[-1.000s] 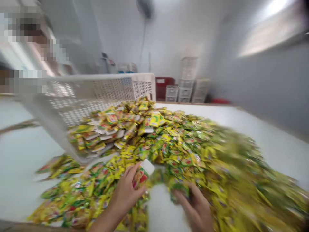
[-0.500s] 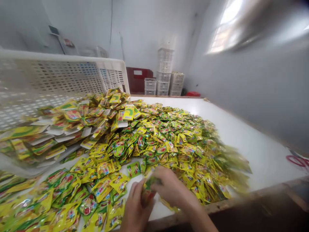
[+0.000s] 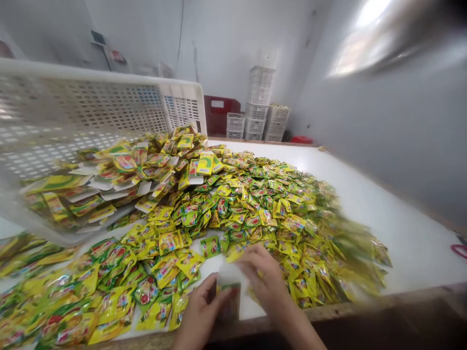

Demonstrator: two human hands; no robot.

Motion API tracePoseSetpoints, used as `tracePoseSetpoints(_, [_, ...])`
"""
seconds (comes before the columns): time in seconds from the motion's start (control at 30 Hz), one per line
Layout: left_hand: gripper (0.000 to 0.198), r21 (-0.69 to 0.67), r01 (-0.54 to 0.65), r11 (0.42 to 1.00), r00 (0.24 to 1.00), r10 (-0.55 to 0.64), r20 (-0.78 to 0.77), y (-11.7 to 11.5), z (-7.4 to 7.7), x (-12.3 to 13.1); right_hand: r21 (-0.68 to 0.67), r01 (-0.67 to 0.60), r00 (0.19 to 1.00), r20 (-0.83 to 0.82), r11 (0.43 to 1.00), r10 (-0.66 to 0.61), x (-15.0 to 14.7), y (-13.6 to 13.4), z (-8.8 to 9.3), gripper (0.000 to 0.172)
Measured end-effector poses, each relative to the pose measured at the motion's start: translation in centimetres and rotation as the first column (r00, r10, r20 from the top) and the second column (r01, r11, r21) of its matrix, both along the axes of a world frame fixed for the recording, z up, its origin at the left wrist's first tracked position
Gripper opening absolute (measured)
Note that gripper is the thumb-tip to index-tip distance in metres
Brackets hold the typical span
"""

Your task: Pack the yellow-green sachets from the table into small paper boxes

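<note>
My left hand [image 3: 200,308] is closed around a small carton [image 3: 230,297], which stands upright just over the table's front edge. A pale, blurred flap rises from the carton's top. Bent fingers of my right hand [image 3: 264,277] come down beside that flap from the right; what lies between the fingertips is hidden. Shiny yellow and green sachets [image 3: 255,194] lie heaped behind both hands. More loose sachets [image 3: 109,291] spread to the left. One green sachet [image 3: 210,247] lies flat just beyond my left hand.
A white perforated basket [image 3: 186,102] lies tipped at the left, with yellow cartons [image 3: 120,180] spilling from its mouth. White crates [image 3: 255,116] are stacked by the far wall. Red-handled scissors [image 3: 458,250] show partly at the right edge of the white table [image 3: 375,194].
The view has shifted slightly, so the scene sits further right. My right hand has lifted from against the carton to its top, and the pale flap now shows.
</note>
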State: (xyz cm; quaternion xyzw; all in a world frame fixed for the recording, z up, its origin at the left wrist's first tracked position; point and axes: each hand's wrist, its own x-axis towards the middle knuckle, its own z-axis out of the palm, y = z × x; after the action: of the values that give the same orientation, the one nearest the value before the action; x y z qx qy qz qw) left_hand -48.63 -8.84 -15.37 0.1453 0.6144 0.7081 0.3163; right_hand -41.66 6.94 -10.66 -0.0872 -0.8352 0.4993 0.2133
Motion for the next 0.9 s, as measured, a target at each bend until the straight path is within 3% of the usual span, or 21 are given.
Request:
tracePoseSetpoints(0.03, [0.036, -0.001, -0.008, 1.0, 0.999, 0.008, 0.041, 0.0, 0.3, 0.0, -0.187, 0.05, 0.998, 0.05, 0.981, -0.041, 0.2, 0.0, -0.5, 0.014])
tracePoseSetpoints(0.1, [0.039, 0.023, 0.025, 0.999, 0.988, -0.028, 0.151, -0.2, 1.1, -0.1, -0.51, 0.087, 0.983, 0.181, 0.856, 0.008, 0.5, -0.3, -1.5, 0.023])
tracePoseSetpoints(0.17, [0.035, 0.055, 0.092, 0.994, 0.971, -0.102, 0.214, -0.4, 1.8, -0.5, -0.676, 0.082, 0.965, 0.237, 0.732, 0.111, 0.6, -0.9, -2.3, 0.026])
tracePoseSetpoints(0.2, [0.032, 0.048, 0.121, 0.992, 0.971, -0.128, 0.202, -0.5, 2.0, -0.7, -0.703, 0.074, 0.962, 0.238, 0.707, 0.136, 0.6, -1.1, -2.6, 0.026])
tracePoseSetpoints(0.3, [0.031, -0.055, 0.112, 0.992, 0.993, -0.11, 0.045, -1.0, 1.9, -1.8, -0.647, 0.034, 0.979, 0.174, 0.762, 0.104, 0.4, -1.6, -2.6, 0.024])
tracePoseSetpoints(0.43, [0.027, -0.166, -0.04, 0.985, 0.986, 0.011, -0.168, -1.6, 0.4, -2.6, -0.498, -0.007, 0.995, 0.087, 0.867, 0.058, 0.0, -1.4, -2.2, 0.025])
tracePoseSetpoints(0.53, [0.028, -0.162, -0.059, 0.985, 0.968, 0.017, -0.251, -1.6, -0.3, -2.4, -0.544, 0.017, 0.995, 0.095, 0.839, 0.042, -0.3, -1.3, -2.5, 0.024])
tracePoseSetpoints(0.67, [0.03, -0.12, -0.064, 0.991, 0.962, 0.03, -0.27, -1.1, -0.2, -2.1, -0.606, 0.056, 0.995, 0.103, 0.794, 0.007, -0.6, -1.3, -3.3, 0.024])
tracePoseSetpoints(0.8, [0.016, -0.111, -0.03, 0.993, 0.87, -0.029, -0.492, -1.1, -0.1, -2.6, -0.574, 0.04, 0.998, 0.07, 0.818, 0.0, -0.2, -1.2, -3.1, 0.021])
tracePoseSetpoints(0.9, [0.014, -0.096, -0.025, 0.995, 0.778, -0.041, -0.627, -1.7, -0.5, -3.0, -0.471, -0.012, 1.0, 0.017, 0.882, 0.023, 0.4, -1.0, -2.5, 0.019])
